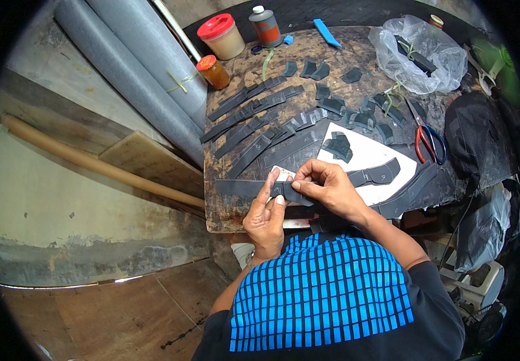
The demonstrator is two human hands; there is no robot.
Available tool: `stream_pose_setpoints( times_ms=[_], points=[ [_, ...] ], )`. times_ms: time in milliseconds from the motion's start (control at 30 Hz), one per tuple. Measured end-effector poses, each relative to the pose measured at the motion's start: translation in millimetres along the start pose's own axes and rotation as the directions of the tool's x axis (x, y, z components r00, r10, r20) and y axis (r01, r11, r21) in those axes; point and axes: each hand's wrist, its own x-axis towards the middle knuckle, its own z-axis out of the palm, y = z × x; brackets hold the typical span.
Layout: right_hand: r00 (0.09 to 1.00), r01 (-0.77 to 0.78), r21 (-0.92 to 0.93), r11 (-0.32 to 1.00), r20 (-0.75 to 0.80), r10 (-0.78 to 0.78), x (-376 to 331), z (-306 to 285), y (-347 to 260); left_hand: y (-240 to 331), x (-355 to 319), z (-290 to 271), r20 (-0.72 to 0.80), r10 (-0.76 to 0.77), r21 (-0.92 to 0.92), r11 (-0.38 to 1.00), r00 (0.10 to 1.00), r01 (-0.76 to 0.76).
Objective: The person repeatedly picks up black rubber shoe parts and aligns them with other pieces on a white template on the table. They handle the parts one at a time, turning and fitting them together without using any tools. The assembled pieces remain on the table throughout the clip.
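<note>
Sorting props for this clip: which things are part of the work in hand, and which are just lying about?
In use: left hand; right hand; long dark strip held by both; rows of similar dark strips; white board.

Lying about: red-handled scissors; red-lidded jar; plastic bag; grey rolls.

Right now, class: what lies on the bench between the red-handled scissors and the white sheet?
In the head view, between the scissors and the white sheet, only bare dark worktable shows.
</note>
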Motion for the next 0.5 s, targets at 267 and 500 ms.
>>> stream_pose_setpoints(
  times_ms=[267,500],
  points=[
    [0.997,0.051,-0.079,0.996,-0.054,-0.056,-1.8,5.7,2.4,0.9,2.9,4.7,-0.091,-0.059,0.039,0.997,0.994,0.063],
    [0.994,0.091,-0.142,0.986,-0.044,-0.098,-2.8,7.9,3.9,4.9,7.1,12.3,-0.159,-0.038,-0.001,0.999,0.987,0.038]
  ],
)
